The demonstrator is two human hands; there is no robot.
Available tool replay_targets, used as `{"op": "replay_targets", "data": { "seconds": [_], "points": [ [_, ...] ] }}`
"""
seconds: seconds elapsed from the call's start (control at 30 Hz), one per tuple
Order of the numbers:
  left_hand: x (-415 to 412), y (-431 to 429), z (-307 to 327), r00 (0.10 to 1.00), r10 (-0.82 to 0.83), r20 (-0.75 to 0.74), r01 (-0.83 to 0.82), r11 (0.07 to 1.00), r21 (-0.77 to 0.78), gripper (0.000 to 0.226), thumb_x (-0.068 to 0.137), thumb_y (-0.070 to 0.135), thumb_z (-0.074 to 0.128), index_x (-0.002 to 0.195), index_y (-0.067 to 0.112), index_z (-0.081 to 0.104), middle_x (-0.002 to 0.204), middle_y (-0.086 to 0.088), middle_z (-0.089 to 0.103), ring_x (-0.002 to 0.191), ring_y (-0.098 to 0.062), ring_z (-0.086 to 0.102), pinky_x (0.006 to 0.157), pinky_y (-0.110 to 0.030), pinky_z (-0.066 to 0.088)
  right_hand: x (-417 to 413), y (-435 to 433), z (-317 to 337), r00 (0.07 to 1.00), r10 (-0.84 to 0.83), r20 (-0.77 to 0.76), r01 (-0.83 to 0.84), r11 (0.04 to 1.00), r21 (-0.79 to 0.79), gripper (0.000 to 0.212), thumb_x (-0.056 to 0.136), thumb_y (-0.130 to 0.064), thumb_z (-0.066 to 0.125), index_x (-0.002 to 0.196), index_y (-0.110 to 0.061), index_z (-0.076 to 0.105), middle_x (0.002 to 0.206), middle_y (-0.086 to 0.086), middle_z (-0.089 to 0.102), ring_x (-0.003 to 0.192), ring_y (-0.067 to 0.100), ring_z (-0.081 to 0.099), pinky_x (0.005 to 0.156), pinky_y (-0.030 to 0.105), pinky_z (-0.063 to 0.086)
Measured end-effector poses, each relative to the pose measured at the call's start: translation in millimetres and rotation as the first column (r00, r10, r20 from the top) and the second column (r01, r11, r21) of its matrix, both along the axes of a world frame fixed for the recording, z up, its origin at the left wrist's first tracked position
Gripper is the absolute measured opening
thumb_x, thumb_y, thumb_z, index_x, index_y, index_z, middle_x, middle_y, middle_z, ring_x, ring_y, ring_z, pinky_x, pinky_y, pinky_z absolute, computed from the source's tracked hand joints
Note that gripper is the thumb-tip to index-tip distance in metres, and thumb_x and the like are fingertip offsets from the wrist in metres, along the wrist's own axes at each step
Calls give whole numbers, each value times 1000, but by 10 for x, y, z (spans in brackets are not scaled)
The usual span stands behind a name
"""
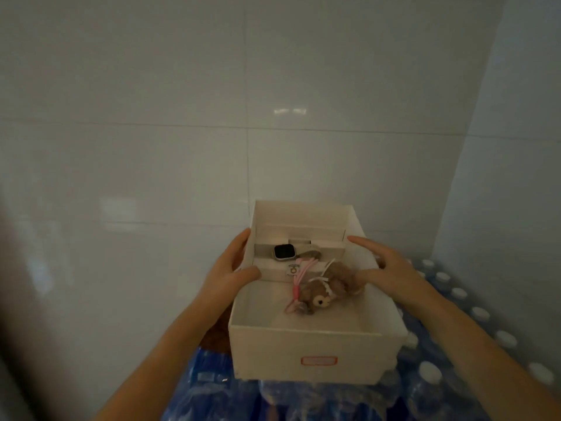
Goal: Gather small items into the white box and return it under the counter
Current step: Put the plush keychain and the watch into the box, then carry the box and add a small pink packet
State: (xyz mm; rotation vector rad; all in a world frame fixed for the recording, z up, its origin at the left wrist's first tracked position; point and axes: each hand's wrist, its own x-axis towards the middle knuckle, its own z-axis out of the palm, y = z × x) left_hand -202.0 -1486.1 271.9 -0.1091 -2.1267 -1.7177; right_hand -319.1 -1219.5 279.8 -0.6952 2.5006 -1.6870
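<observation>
The open white box (306, 350) with a red-outlined label on its front sits on a pack of water bottles. Inside lie a smartwatch (285, 252) on a white cardboard insert and a small brown plush bear (329, 288) with a pink strap. My left hand (233, 265) grips the box's left wall, thumb inside over the rim. My right hand (385, 265) rests on the right wall, its thumb inside the box touching the bear and its fingers stretched out along the rim.
Shrink-wrapped packs of water bottles (449, 344) with white caps fill the floor under and to the right of the box. White tiled walls (182, 132) close the space at the back and right.
</observation>
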Motion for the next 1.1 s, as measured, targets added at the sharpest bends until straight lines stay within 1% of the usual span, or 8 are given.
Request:
{"op": "replay_targets", "data": {
  "seconds": [0.13, 0.27, 0.43, 0.6, 0.67, 0.8, 0.97, 1.1],
  "points": [
    [427, 25, -40, 995, 103, 13, -102, 994, -43, 76, 70, 17, 61, 142, 28, 40, 130, 7, 60, 117, -11, 58, 96, -39, 50, 151, -131, -83, 998, 58, 9, -58, 995, -77, 68, 79, -3, 70, 133, -38, 49, 113, -11, 58, 83, -6, 61, 57, 10, 49],
    [864, 102, -90, 972, 233, 15, -232, 972, -45, 80, 66, 32, 64, 141, 32, 39, 131, 10, 58, 118, -9, 57, 99, -45, 49, 333, -281, -182, 986, 169, 15, -167, 982, -86, 67, 81, -4, 69, 136, -33, 48, 123, -6, 51, 107, 11, 52, 70, 18, 46],
    [1526, 133, -172, 914, 405, 8, -404, 914, -30, 81, 67, 39, 64, 143, 30, 37, 133, 8, 56, 121, -13, 55, 99, -49, 47, 608, -622, -214, 939, 341, -37, -342, 939, -34, 76, 74, -5, 77, 137, -36, 48, 120, -7, 49, 93, 5, 53, 54, 12, 45],
    [2204, -51, -337, 858, 514, 22, -512, 857, -50, 74, 74, 36, 67, 141, 40, 36, 131, 14, 57, 120, -12, 56, 98, -50, 48, 988, -1087, -302, 851, 524, 37, -523, 852, -23, 89, 65, 6, 79, 138, -33, 46, 127, -5, 51, 102, 11, 56, 63, 14, 50],
    [2455, -170, -409, 820, 572, 41, -571, 821, -21, 79, 69, 38, 69, 141, 42, 36, 132, 17, 56, 121, -9, 55, 97, -45, 49, 1180, -1297, -364, 819, 572, 47, -571, 820, -30, 90, 64, 9, 78, 139, -30, 46, 132, 3, 55, 109, 19, 58, 73, 23, 53],
    [2981, -485, -554, 768, 639, 26, -640, 768, 10, 79, 63, 42, 70, 136, 45, 39, 120, 35, 58, 111, 7, 57, 78, -13, 52, 1563, -1765, -475, 750, 657, 75, -655, 754, -57, 92, 62, 11, 78, 137, -32, 48, 125, 5, 60, 105, 18, 61, 77, 24, 55],
    [3748, -1083, -734, 703, 709, 49, -711, 704, 12, 68, 65, 39, 69, 124, 63, 45, 124, 34, 56, 115, 7, 54, 78, -11, 50, 2106, -2526, -665, 631, 755, 178, -751, 652, -106, 86, 65, 12, 77, 130, -40, 52, 96, -1, 73, 86, 13, 70, 68, 26, 58],
    [4368, -1691, -935, 668, 738, 97, -740, 672, -21, 72, 64, 39, 67, 127, 63, 41, 127, 34, 54, 119, 7, 52, 81, -17, 51, 2628, -3234, -940, 569, 792, 221, -783, 604, -148, 84, 64, 6, 81, 127, -43, 55, 101, 2, 74, 94, 18, 69, 79, 36, 58]
  ]
}}
